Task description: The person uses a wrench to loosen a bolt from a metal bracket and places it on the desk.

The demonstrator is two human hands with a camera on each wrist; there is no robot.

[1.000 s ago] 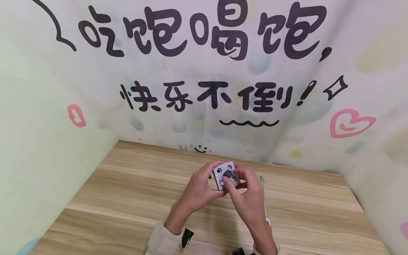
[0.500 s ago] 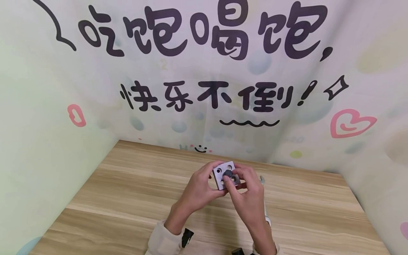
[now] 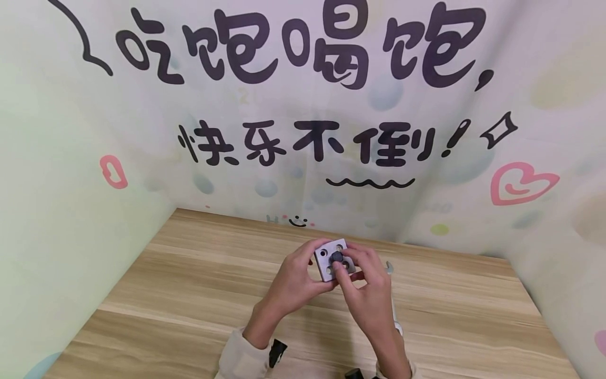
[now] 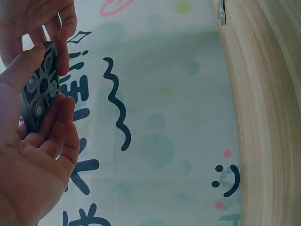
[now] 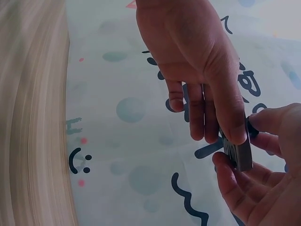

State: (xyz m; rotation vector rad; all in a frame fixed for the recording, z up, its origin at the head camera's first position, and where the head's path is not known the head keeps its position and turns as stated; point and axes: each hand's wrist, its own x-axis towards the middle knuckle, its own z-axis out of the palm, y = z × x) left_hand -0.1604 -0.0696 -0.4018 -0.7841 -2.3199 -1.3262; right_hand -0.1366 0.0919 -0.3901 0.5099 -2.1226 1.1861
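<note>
A square grey metal plate (image 3: 325,267) with several round holes is held up above the table in the head view. My left hand (image 3: 294,276) grips it by its edges, thumb on one side and fingers on the other. Out of the plate's middle sticks a dark bolt (image 3: 336,257), whose head my right hand (image 3: 369,289) pinches between thumb and forefinger. The left wrist view shows the plate's other face (image 4: 40,89), with a dark round centre and holes around it. Seen from the right wrist, the plate (image 5: 243,157) is edge-on and the bolt head (image 5: 252,127) is partly hidden by fingers.
A metal wrench (image 3: 390,267) lies on the wooden table (image 3: 189,284), partly hidden behind my right hand and forearm. Printed cloth walls (image 3: 265,200) stand behind and at both sides. Dark straps or mounts (image 3: 278,352) show at the sleeves.
The plate has shifted very slightly left and up. The bolt head appears turned a little, with the right thumb and forefinger moving on it. The left hand keeps its grip.
</note>
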